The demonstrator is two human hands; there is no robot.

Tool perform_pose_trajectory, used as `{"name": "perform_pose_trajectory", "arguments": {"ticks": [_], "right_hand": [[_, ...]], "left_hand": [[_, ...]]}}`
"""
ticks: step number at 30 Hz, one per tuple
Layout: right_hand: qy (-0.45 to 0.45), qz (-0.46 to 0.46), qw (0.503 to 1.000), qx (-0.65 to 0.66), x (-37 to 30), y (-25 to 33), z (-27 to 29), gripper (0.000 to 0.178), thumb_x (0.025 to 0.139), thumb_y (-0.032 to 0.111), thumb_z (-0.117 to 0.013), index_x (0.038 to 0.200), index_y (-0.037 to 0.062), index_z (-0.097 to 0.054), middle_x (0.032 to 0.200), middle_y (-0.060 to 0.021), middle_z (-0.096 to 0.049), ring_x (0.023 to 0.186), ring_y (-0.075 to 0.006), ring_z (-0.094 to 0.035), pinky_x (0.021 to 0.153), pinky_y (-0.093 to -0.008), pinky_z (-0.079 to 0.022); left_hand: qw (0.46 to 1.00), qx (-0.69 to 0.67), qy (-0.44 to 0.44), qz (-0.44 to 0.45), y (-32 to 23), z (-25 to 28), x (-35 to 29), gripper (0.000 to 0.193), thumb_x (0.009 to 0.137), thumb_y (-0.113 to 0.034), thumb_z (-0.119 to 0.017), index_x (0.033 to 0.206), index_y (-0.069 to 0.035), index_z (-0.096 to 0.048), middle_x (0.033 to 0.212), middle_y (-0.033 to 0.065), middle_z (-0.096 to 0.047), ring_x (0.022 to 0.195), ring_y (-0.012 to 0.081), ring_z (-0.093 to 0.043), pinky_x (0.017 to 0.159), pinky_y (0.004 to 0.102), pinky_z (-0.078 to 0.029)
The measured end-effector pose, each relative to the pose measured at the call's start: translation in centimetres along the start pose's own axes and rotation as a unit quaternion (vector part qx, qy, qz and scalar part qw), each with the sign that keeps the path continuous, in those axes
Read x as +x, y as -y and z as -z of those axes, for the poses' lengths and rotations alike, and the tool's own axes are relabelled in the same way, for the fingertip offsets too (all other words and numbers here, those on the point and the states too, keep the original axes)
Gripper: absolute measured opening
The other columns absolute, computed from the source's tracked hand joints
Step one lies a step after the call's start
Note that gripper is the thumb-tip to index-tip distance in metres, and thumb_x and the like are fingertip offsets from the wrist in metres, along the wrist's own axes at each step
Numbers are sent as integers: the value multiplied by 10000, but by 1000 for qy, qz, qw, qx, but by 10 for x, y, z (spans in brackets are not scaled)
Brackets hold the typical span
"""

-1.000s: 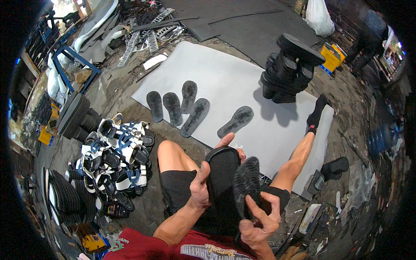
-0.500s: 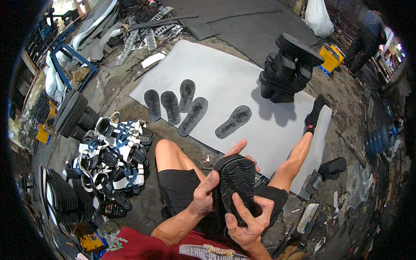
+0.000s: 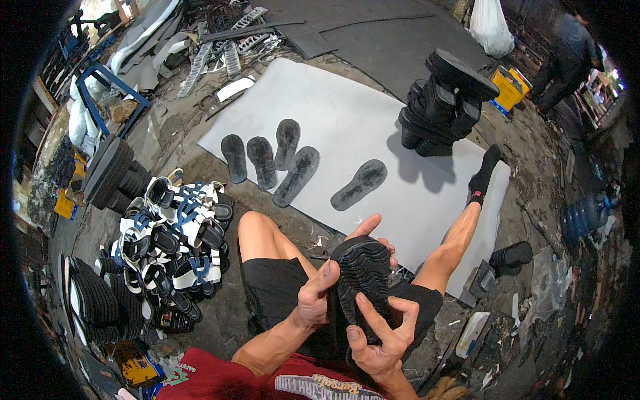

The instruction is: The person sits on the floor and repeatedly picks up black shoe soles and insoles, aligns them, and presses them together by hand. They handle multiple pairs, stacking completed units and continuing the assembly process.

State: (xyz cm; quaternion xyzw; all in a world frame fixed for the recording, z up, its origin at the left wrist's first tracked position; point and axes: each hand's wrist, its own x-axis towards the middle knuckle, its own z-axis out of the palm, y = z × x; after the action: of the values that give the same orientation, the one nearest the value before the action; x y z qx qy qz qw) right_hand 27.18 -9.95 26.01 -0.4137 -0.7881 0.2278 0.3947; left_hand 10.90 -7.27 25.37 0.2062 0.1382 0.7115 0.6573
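Both hands busy w/ one black rubber sole, wavy-ridged (image 3: 363,270), tread up, held over the lap, short of the sheet's near edge. L hand (image 3: 315,299) holds it at far end & L side: thumb at L edge, fingertips beyond the toe. R hand (image 3: 387,333) on near part, index fingertip on the ridges, thumb low; grip underneath hidden, can't tell.

Work surface: smooth pale-grey rectangular sheet (image 3: 373,120), flat on rough, dirty dark-brown ground (image 3: 180,147). On it, L side, a group of 4 flat charcoal sole-shaped pieces (image 3: 297,177), a couple overhanging the edge; a 5th, same kind (image 3: 359,185), lies apart nearer centre. Far R: tall stack of chunky black footwear (image 3: 440,110), shadow on sheet. R foot in black sock (image 3: 483,175) on R end.

Room: L, heap of white-&-navy strappy sandals (image 3: 180,233); behind, blue angular frame (image 3: 123,85). Back: broad dark-grey flat sheeting (image 3: 380,27), bulging white plastic bag (image 3: 492,30), yellow-&-blue box (image 3: 512,88); person in dark clothes (image 3: 567,70) nearby.
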Motion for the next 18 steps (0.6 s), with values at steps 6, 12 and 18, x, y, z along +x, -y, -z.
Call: {"name": "perform_pose_trajectory", "arguments": {"ticks": [6,12,18], "right_hand": [[14,4,999,31,6,-1,2,481,851,386,-832,1256,127,-844,1067,-140,-599,939,-302,-555,820,-400,-516],[58,-28,995,76,11,-2,6,524,791,284,-912,1286,135,-831,1154,-205,-645,980,-323,-579,869,-415,-552],[96,-31,991,83,18,-5,2,621,782,303,-946,1362,149,-788,1182,-223,-595,1056,-370,-618,906,-450,-563]], "left_hand": [[1000,4,11,9,-1,1,0,1067,984,-568,-701,1717,4,-178,1523,233,-506,1390,321,-574,1204,449,-469],[998,-27,48,-5,1,7,7,650,974,-441,-622,1472,-74,-424,1288,174,-544,1199,273,-611,1104,420,-505],[1000,5,-4,-9,-1,5,10,586,983,-356,-618,1450,-64,-418,1186,140,-536,1054,220,-595,1003,386,-512]]}}
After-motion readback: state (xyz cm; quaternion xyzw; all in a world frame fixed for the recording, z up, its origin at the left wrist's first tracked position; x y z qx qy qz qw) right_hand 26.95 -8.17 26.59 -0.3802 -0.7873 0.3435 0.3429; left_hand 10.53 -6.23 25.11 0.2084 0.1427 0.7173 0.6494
